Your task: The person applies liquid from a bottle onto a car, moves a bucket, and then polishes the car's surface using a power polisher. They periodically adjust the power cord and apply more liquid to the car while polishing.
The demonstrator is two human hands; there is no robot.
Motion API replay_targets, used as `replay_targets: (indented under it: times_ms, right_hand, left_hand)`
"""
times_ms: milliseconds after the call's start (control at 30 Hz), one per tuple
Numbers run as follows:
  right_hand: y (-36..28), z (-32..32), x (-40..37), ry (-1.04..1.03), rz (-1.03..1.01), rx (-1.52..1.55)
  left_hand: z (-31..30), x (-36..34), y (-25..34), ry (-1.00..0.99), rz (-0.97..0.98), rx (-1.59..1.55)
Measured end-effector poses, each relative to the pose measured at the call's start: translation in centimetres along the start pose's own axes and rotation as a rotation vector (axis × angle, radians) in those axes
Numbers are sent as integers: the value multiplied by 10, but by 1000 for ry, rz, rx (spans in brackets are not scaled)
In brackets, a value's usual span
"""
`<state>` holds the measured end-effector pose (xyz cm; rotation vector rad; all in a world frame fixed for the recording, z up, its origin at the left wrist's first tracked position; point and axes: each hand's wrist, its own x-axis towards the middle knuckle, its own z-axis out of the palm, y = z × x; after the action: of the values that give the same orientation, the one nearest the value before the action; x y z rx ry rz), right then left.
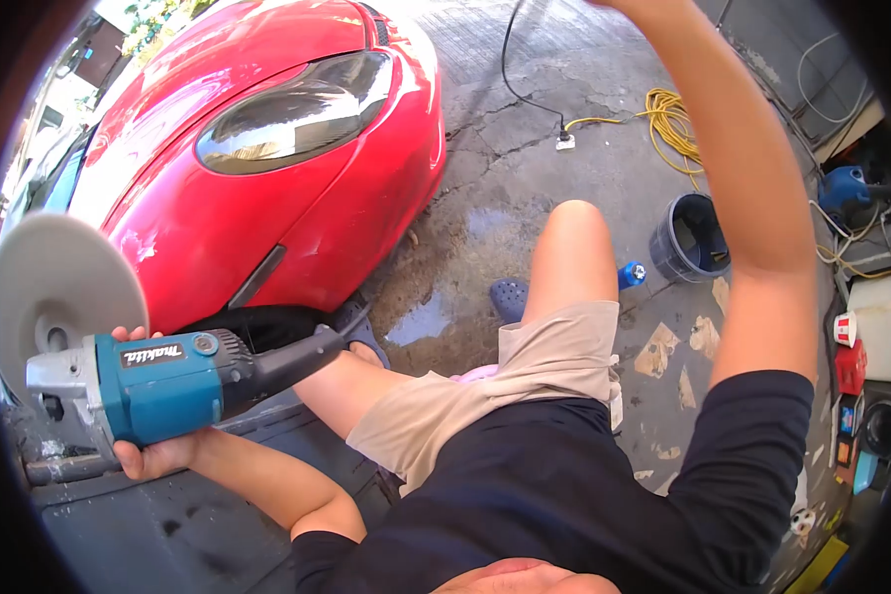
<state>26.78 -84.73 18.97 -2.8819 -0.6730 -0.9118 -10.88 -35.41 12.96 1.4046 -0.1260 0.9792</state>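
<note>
My left hand (163,452) is wrapped round a teal Makita polisher (173,381) from beneath, with fingertips showing along its upper side. A round pale pad (64,287) on the polisher stands upright, close beside the glossy red car front (297,223). The tool's black rear handle (292,361) points right, over my leg, and its side handle (69,470) sticks out at the lower left. My right arm (767,228) is raised toward the top edge, where the hand is cut off by the frame.
A black cord (505,59) runs down to a white socket (565,143) joined to a coiled yellow extension cord (675,124). A dark bucket (691,238) and a blue bottle (632,275) stand near my knee. Tools and boxes, including a blue machine (846,193), line the right side.
</note>
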Motion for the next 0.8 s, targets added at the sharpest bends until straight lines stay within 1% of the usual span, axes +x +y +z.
replay_targets:
  times_ms: [67, 100, 133, 167, 200, 233, 267, 300, 367, 433, 500, 533, 600, 633, 700, 733, 767, 800]
  right_hand:
    - [23, 19, -42, -601, 305, -128]
    - [52, 53, -76, -587, 142, -300]
    - [57, 70, -120, -457, 175, -367]
    - [53, 69, -141, -651, 355, -325]
    - [65, 89, -167, -726, 309, -353]
    - [76, 111, -187, -877, 380, -343]
    - [86, 132, -213, -916, 388, -306]
    - [98, 162, -242, -941, 358, -346]
    - [87, 173, -270, -1095, 264, -320]
    - [92, 198, -285, -1350, 307, -235]
    - [101, 227, -295, -1497, 351, -194]
    - [105, 240, -303, -1574, 374, -175]
    - [114, 246, -319, -1630, 400, -172]
    - [117, 238, -322, -1643, 382, -173]
    - [121, 198, -317, -1746, 579, -181]
    - [131, 188, -327, -1782, 795, -168]
    - [144, 182, -344, -1798, 1069, -174]
    - [151, 174, -364, -1814, 1217, -181]
  left_hand:
    - [-1, -7, -5, -24, -29, -26]
    - [0, -12, -10, -26, -37, -43]
    - [3, -15, -17, -31, -43, -63]
    - [7, -18, -24, -44, -29, -70]
    - [9, -19, -30, -47, -32, -102]
    - [11, -20, -36, -52, -36, -129]
    - [14, -20, -41, -57, -43, -152]
    - [17, -20, -43, -53, -37, -128]
    - [23, -22, -44, -49, -56, -100]
    - [33, -23, -45, -35, -64, -79]
    - [44, -30, -47, -1, -68, -61]
    - [45, -33, -49, -16, -77, -74]
    - [46, -38, -54, -50, -99, -103]
    - [45, -41, -58, -74, -90, -123]
    - [45, -45, -63, -91, -96, -153]
    - [46, -47, -66, -104, -101, -163]
    - [50, -48, -66, -74, -119, -140]
    - [53, -46, -67, -56, -127, -148]
